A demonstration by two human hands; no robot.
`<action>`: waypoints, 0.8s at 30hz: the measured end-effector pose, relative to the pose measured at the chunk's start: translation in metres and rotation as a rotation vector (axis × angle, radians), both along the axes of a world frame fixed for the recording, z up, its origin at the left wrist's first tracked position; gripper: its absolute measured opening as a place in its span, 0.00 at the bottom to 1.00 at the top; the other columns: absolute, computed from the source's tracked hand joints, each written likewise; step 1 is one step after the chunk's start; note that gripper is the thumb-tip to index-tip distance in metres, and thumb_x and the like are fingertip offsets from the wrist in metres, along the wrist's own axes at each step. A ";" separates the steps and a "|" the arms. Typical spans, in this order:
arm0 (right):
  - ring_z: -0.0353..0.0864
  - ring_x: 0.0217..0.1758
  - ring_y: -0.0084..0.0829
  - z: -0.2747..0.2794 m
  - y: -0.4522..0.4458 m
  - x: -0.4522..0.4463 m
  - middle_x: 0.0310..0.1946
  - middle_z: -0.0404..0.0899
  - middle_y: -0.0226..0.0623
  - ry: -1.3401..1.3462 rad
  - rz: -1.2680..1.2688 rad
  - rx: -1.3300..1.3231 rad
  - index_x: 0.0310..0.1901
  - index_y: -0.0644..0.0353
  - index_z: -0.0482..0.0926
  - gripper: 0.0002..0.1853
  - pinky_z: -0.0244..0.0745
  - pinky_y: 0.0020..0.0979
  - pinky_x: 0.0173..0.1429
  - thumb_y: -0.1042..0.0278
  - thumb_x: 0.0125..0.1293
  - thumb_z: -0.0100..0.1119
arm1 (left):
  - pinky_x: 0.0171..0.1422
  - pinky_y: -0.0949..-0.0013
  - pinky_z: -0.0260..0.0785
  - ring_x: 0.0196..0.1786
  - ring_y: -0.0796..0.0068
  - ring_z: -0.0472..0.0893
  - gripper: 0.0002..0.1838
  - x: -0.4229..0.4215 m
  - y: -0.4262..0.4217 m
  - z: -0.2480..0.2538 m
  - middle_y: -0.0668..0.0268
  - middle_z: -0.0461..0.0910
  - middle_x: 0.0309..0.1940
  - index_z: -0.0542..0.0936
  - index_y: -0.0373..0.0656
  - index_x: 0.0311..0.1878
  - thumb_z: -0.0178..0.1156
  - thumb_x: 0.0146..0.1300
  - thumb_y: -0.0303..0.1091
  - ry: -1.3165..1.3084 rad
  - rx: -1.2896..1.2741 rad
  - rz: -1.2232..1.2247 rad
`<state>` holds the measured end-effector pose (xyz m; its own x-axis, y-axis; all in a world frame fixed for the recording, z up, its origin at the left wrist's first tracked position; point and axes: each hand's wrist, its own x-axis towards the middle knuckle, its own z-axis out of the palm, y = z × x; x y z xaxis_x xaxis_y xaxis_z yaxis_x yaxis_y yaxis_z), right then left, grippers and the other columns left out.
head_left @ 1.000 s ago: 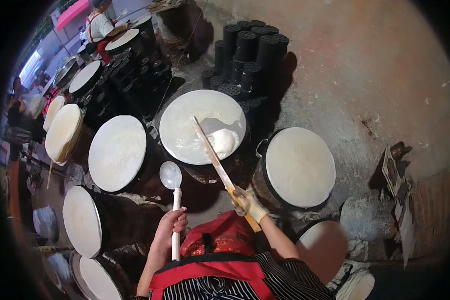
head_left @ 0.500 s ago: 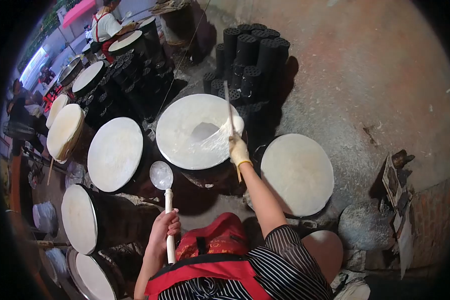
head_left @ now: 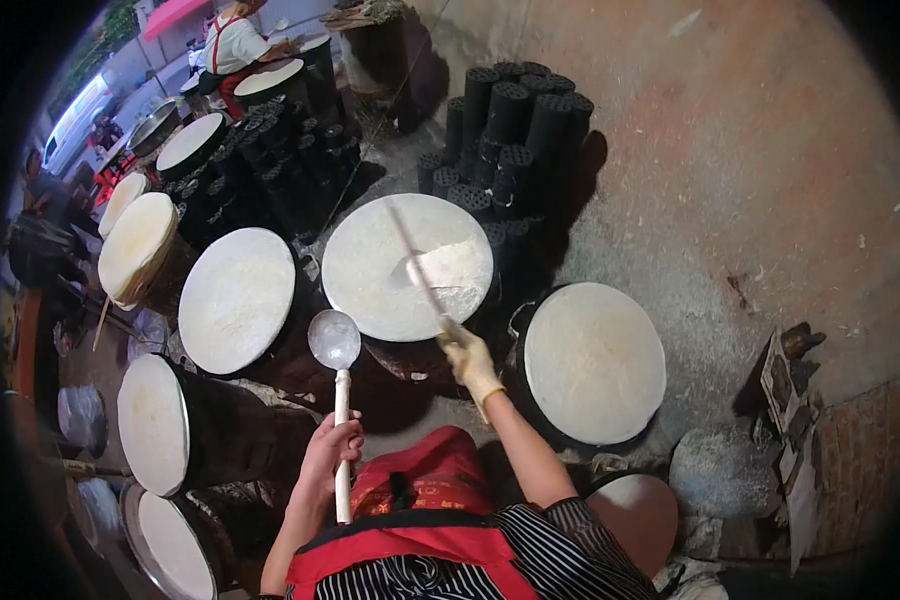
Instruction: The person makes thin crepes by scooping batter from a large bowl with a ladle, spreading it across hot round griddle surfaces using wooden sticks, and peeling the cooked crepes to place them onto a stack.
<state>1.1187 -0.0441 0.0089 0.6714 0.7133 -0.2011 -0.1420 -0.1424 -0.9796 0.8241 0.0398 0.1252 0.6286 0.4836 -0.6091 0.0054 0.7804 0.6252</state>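
My left hand (head_left: 334, 452) is wrapped round the pale handle of a ladle (head_left: 334, 340), held upright with its round bowl at the top. A cream-coloured glove covers my right hand (head_left: 472, 366), closed on the near end of a thin stick (head_left: 417, 258). Slightly smeared by motion, that stick slants over a round, pale-coated griddle (head_left: 362, 245) in front of me. White batter (head_left: 455, 268) lies on the griddle's right half, partly behind the stick. Beside my right forearm stands another round griddle with a pale surface (head_left: 595, 362).
More round pale-topped griddles (head_left: 237, 300) stand along the left. Black perforated coal briquettes (head_left: 510, 125) are stacked behind the middle griddle, with a second pile (head_left: 270, 160) farther left. Another person (head_left: 238, 48) works at the upper left. A rounded grey container (head_left: 725, 472) sits at right.
My right hand has moved down and slightly left, and the stick now tilts left. The batter at the griddle's right edge now lies farther in. My left hand still holds the ladle.
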 end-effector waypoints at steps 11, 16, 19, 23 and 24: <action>0.74 0.58 0.20 -0.033 -0.010 -0.042 0.60 0.75 0.31 -0.024 0.001 0.120 0.67 0.66 0.70 0.23 0.70 0.21 0.60 0.79 0.71 0.54 | 0.21 0.81 0.57 0.24 0.82 0.68 0.08 0.001 -0.012 0.002 0.67 0.72 0.28 0.71 0.41 0.50 0.55 0.70 0.28 0.002 0.043 0.003; 0.76 0.59 0.25 -0.067 -0.014 0.041 0.57 0.79 0.40 -0.148 -0.301 0.177 0.63 0.68 0.73 0.19 0.68 0.26 0.65 0.73 0.72 0.53 | 0.23 0.79 0.58 0.25 0.81 0.68 0.08 -0.005 -0.015 0.001 0.68 0.71 0.28 0.70 0.43 0.50 0.54 0.70 0.30 0.028 0.073 0.047; 0.76 0.60 0.25 -0.021 -0.019 -0.017 0.62 0.76 0.40 -0.332 -0.057 0.018 0.66 0.65 0.70 0.22 0.67 0.26 0.66 0.74 0.71 0.54 | 0.23 0.79 0.58 0.25 0.81 0.68 0.08 -0.003 -0.016 0.001 0.69 0.70 0.28 0.70 0.43 0.50 0.54 0.70 0.30 0.046 0.080 0.058; 0.78 0.52 0.23 -0.019 -0.018 -0.052 0.58 0.77 0.36 -0.215 0.083 0.107 0.66 0.67 0.70 0.22 0.73 0.24 0.58 0.74 0.72 0.53 | 0.23 0.79 0.58 0.25 0.81 0.68 0.07 -0.001 -0.016 0.004 0.70 0.69 0.27 0.71 0.44 0.48 0.54 0.71 0.31 0.039 0.060 0.064; 0.78 0.50 0.23 -0.044 -0.013 -0.027 0.55 0.78 0.35 0.216 -0.017 0.302 0.64 0.68 0.72 0.20 0.74 0.23 0.56 0.73 0.73 0.53 | 0.23 0.79 0.58 0.25 0.81 0.68 0.06 -0.001 -0.017 0.006 0.70 0.68 0.27 0.71 0.44 0.48 0.55 0.71 0.31 0.043 0.054 0.056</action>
<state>1.0917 -0.0573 -0.0350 0.6486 0.7513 -0.1220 -0.3504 0.1525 -0.9241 0.8235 0.0229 0.1311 0.5733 0.5501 -0.6072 -0.0095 0.7455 0.6664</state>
